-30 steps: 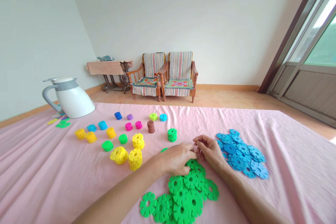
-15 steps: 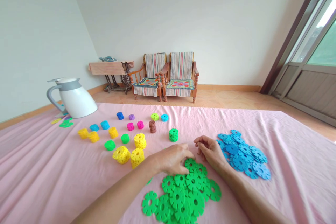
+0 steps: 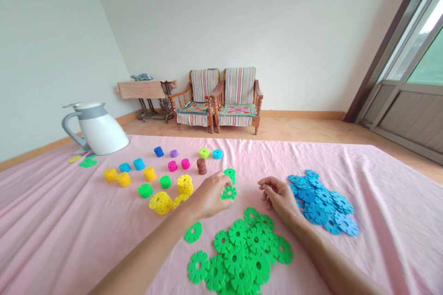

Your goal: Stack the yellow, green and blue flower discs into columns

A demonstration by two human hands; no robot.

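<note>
My left hand (image 3: 207,197) pinches a green snowflake disc (image 3: 229,192) and holds it just in front of a short green stack (image 3: 230,174) on the pink cloth (image 3: 69,230). My right hand (image 3: 281,197) rests on the cloth with fingers curled and thumb against fingertips; nothing shows in them. It lies between a heap of green discs (image 3: 242,253) near me and a heap of blue discs (image 3: 320,200) to the right. One green disc (image 3: 193,232) lies apart, left of the green heap.
Small stacks in yellow (image 3: 184,185), green, blue, pink, purple and brown (image 3: 201,166) stand on the cloth's left and middle. A white jug (image 3: 98,128) stands at far left. Two wooden chairs (image 3: 221,99) and a small table stand by the back wall.
My left hand has left the green heap and moved up and left with one green disc toward the green stack. My right hand has stayed put.
</note>
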